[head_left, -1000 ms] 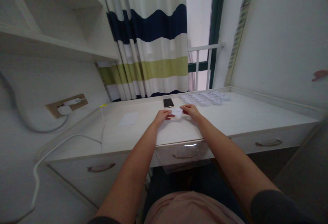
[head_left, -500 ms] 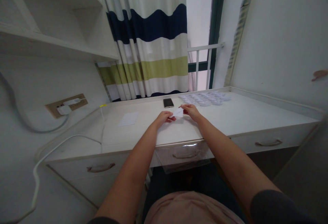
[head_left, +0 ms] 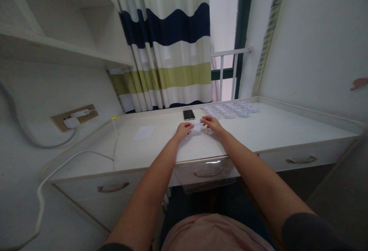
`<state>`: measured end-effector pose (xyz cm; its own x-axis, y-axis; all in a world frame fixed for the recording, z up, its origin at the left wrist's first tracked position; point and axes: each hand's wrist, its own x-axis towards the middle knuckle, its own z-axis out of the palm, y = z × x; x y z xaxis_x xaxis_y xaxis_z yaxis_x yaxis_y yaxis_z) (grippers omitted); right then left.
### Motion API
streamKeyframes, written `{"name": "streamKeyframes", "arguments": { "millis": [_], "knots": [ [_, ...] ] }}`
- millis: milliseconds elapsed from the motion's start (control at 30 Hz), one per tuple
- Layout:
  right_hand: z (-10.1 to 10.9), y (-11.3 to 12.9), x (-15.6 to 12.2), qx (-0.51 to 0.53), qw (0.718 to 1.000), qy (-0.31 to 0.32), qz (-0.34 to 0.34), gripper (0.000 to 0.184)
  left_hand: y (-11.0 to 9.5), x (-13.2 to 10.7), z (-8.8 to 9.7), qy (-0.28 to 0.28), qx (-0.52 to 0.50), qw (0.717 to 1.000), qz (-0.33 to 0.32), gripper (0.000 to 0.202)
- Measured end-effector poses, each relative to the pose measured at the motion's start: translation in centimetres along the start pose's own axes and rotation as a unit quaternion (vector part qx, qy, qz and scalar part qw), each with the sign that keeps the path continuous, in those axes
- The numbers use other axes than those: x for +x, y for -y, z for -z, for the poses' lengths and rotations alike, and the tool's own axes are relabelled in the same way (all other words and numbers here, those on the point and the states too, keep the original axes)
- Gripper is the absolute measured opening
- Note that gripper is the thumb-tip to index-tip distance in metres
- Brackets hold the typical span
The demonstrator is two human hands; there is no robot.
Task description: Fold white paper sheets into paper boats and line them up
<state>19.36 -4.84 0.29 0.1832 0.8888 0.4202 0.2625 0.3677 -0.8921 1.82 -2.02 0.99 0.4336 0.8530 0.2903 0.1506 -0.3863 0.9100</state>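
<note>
A small piece of white paper (head_left: 197, 127) is held just above the desk, between my two hands. My left hand (head_left: 183, 130) pinches its left side with thumb and fingers. At its upper right corner, my right hand (head_left: 212, 123) closes thumb and fingertips on the paper's edge. Its folds are too small to make out. Just beyond the hands lies a black phone (head_left: 189, 115). Several folded white paper pieces (head_left: 230, 110) are laid out in rows behind my right hand. To the left, a stack or sheet of flat white paper (head_left: 144, 132) rests on the desk.
The white desk (head_left: 276, 128) has drawers with metal handles along its front. Clear plastic (head_left: 205, 174) hangs over the middle drawer. A white cable (head_left: 83, 152) crosses the left end from a wall socket (head_left: 75, 118). A striped curtain (head_left: 178, 55) hangs behind.
The paper has turned between my hands and now hangs lower, with its upper edge gripped. My right hand has shifted slightly left; the left hand stays nearly in place.
</note>
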Motion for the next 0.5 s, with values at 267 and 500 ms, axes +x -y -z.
{"name": "streamKeyframes", "arguments": {
  "millis": [267,500],
  "knots": [
    [-1.3,-0.3,0.1,-0.070,0.993,0.024,0.087,0.030,0.5,0.5,-0.2,-0.073,-0.004,0.997,-0.022,0.014],
    [-2.0,-0.1,-0.6,-0.014,0.995,0.059,0.084,0.031,0.2,-0.2,-1.0,-0.010,0.006,0.999,-0.043,0.021]
  ]
}}
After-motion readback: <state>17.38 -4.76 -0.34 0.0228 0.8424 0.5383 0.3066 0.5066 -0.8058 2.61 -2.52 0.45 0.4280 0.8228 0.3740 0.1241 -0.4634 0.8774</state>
